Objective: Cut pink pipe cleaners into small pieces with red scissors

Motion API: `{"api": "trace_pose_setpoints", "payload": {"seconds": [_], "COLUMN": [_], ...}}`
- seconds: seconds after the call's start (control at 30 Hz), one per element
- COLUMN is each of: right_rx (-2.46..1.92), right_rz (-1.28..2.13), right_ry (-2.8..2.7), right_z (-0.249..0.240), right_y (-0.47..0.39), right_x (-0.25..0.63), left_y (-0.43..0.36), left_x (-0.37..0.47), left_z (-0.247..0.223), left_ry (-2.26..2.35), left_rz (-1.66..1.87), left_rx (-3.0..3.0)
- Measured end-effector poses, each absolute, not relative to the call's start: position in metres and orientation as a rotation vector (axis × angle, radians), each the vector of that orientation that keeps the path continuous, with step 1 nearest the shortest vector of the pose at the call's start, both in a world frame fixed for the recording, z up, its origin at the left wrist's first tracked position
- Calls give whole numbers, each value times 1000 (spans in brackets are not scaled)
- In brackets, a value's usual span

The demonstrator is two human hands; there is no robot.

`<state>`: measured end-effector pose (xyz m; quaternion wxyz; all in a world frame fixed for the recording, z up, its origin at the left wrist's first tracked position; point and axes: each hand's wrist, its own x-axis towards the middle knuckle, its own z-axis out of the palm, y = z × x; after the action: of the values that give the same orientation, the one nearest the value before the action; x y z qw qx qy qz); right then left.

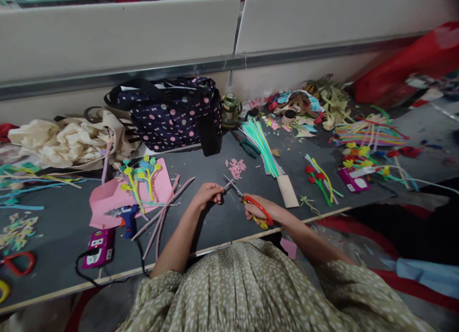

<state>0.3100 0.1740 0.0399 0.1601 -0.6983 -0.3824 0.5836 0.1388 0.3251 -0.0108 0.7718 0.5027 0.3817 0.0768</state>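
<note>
Near the front edge of the dark table, my left hand (pixel 210 194) pinches a short pinkish pipe cleaner (pixel 228 184). My right hand (pixel 255 208) is wrapped round the red and yellow handles of a pair of scissors (pixel 258 208). The scissor blades are apart and point up and left, right by the pipe cleaner's tip; whether they touch it I cannot tell. Just beyond the blades lies a small pile of cut pink pieces (pixel 236 168). Several long pink pipe cleaners (pixel 163 217) lie crossed to the left of my left hand.
A blue glue gun (pixel 129 220) rests by a pink sheet (pixel 102 203) bearing pipe-cleaner flowers. Purple power strips (pixel 99 247) sit on both sides. Beyond are a dotted bag (pixel 172 114), pliers (pixel 247 145), a glass jar (pixel 230 111) and a green pipe-cleaner bundle (pixel 261 148).
</note>
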Motion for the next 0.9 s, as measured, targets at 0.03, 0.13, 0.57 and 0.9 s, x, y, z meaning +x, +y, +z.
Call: {"api": "trace_pose_setpoints", "payload": {"seconds": [0.03, 0.13, 0.57, 0.9], "right_rx": [-2000, -2019, -2043, -2013], "right_rz": [1671, 1666, 1673, 1677], "right_ry": [-1090, -1095, -1086, -1140], "right_z": [41, 43, 41, 35], "right_y": [174, 175, 177, 177], "right_x": [310, 309, 310, 314], "left_y": [325, 326, 327, 328], "left_x": [139, 139, 142, 145], "left_z": [-10, -9, -10, -10], "left_ry": [828, 830, 829, 840], "left_rz": [164, 154, 135, 104], "left_rx": [1086, 1082, 1106, 1154]}}
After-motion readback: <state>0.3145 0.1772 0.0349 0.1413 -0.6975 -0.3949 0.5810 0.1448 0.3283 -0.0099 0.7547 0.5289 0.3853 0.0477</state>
